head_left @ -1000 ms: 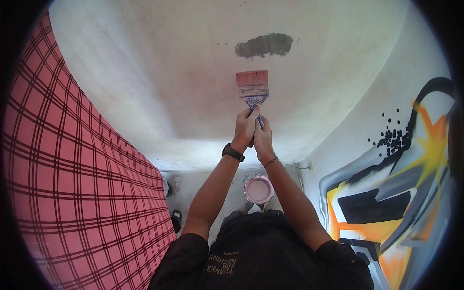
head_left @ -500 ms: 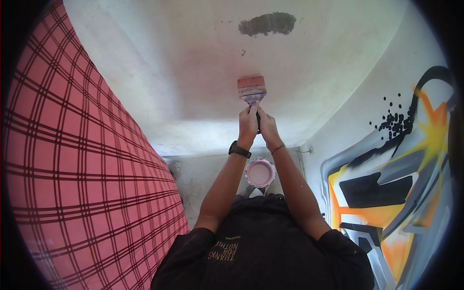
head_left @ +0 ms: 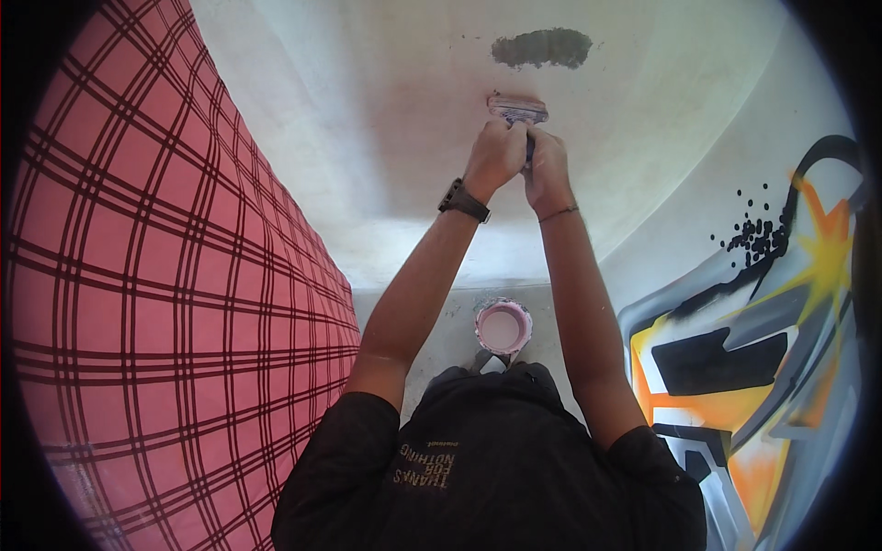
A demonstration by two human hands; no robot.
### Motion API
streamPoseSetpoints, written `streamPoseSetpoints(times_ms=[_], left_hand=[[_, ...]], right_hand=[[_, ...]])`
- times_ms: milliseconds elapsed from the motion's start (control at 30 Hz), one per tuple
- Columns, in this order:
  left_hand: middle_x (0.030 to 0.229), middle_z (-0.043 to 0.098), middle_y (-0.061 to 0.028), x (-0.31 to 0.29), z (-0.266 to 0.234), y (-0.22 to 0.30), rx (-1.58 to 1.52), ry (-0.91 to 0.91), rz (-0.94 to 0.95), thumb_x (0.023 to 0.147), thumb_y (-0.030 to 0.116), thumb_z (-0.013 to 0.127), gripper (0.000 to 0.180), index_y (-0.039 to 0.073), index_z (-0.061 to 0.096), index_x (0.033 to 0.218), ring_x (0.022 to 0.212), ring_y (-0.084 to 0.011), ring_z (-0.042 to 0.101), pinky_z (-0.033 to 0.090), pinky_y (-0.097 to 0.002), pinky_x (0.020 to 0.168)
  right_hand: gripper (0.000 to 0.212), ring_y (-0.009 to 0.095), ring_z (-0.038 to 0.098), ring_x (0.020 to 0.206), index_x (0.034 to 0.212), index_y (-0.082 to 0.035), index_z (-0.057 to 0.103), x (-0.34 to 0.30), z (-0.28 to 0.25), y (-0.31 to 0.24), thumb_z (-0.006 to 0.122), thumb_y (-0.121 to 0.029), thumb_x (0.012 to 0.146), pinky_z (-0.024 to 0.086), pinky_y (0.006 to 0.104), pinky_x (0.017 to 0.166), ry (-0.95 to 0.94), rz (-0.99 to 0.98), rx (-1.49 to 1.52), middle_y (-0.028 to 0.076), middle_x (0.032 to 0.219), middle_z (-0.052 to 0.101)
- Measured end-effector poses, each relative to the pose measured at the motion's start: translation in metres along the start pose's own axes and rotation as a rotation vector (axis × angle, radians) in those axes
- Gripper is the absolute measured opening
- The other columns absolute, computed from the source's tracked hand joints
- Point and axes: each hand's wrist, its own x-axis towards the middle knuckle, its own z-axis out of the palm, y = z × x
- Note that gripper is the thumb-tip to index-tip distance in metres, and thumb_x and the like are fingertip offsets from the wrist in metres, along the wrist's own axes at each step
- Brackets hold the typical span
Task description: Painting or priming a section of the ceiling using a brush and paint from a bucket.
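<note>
pinkish brush [head_left: 520, 106] (handle [head_left: 529, 149] partly behind fingers [head_left: 505, 134])

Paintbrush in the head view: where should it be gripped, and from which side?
Probably best by the handle, from the person's side: the paintbrush points its broad end away toward the wall, while its narrow handle runs back between the left hand and right hand.

Your head-worn fisheye camera, the left unit of a side-by-side pair, looks down and forward over your black shirt [head_left: 551, 459]. The shirt is nearest, at the lower edge; your left hand [head_left: 497, 156] and right hand [head_left: 549, 171] are farther out, against the pale wall [head_left: 413, 138]. Straight edges bend toward the rim.
</note>
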Motion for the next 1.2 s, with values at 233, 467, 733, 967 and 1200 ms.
streamPoseSetpoints(times_ms=[233,467,733,967,1200], left_hand=[[0.072,0.061,-0.0313,-0.007,0.012,0.068,0.371,0.085,0.009,0.090,0.032,0.048,0.045,-0.007,0.063,0.072,0.073,-0.0462,0.062,0.051,-0.0488,0.069],[0.066,0.062,-0.0229,-0.006,0.021,0.123,0.799,0.178,0.112,0.095,0.032,0.046,0.046,0.001,0.066,0.067,0.067,-0.0417,0.062,0.049,-0.0499,0.065],[0.055,0.057,-0.0163,-0.001,0.041,0.112,0.976,0.205,0.404,0.094,0.023,0.049,0.041,0.004,0.060,0.059,0.055,-0.0353,0.059,0.045,-0.0474,0.058],[0.057,0.058,-0.0148,0.005,0.043,0.103,1.008,0.171,0.562,0.093,0.021,0.048,0.033,0.005,0.058,0.066,0.056,-0.0333,0.058,0.045,-0.0447,0.060],[0.059,0.059,-0.0143,0.014,0.044,0.085,1.049,0.114,0.537,0.093,0.023,0.050,0.033,0.006,0.058,0.066,0.059,-0.0327,0.059,0.046,-0.0442,0.061]], right_hand=[[0.024,0.009,0.056,0.075,0.090,0.001,0.065,0.002,-0.008,-0.026,0.045,-0.012,0.096,0.045,0.0244,0.064,-0.077,-0.068,-0.022,0.003,0.084,0.061],[0.028,0.008,0.054,0.071,0.099,0.004,0.066,0.002,-0.005,-0.057,0.048,-0.017,0.098,0.044,0.0243,0.056,-0.131,-0.170,-0.047,0.003,0.081,0.061],[0.029,0.007,0.054,0.078,0.105,0.007,0.064,0.009,-0.029,-0.070,0.046,-0.014,0.099,0.046,0.0230,0.066,-0.186,-0.151,-0.108,0.004,0.084,0.062],[0.032,0.008,0.054,0.085,0.116,0.013,0.059,0.015,-0.032,-0.068,0.048,-0.013,0.100,0.046,0.0219,0.073,-0.147,-0.353,-0.197,0.006,0.091,0.064],[0.030,0.005,0.053,0.072,0.113,0.007,0.062,0.032,-0.043,-0.044,0.049,-0.016,0.101,0.044,0.0206,0.059,-0.085,-0.403,-0.269,0.002,0.082,0.061]])
